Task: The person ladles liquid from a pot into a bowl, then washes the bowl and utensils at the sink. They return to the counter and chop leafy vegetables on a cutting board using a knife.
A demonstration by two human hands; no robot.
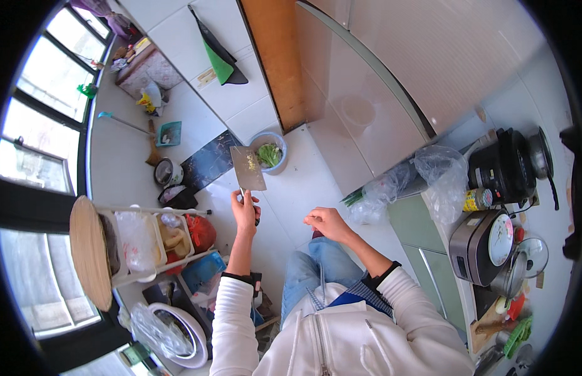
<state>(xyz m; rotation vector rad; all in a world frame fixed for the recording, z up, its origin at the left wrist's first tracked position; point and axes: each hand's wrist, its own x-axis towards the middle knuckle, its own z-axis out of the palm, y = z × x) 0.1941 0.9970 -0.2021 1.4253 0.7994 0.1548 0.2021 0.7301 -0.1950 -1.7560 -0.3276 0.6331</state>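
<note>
My left hand (245,214) is closed around the handle of a broad-bladed kitchen cleaver (248,169). Small yellowish bits stick to the blade, which points away from me. Just beyond the cleaver, a light blue bucket (283,162) stands on the tiled floor with green leaves (269,155) inside; the blade overlaps its left edge in view. My right hand (326,223) is held in front of my thighs, its fingers curled and drawn together; whether something small is between them cannot be told.
A shelf rack (154,277) with bags and baskets stands at left, beside a round wooden board (89,254). At right, a counter (453,263) carries a rice cooker (479,246) and pots. Plastic bags (382,188) with green stalks lie by the cabinet. A dustpan (168,134) rests on the far floor.
</note>
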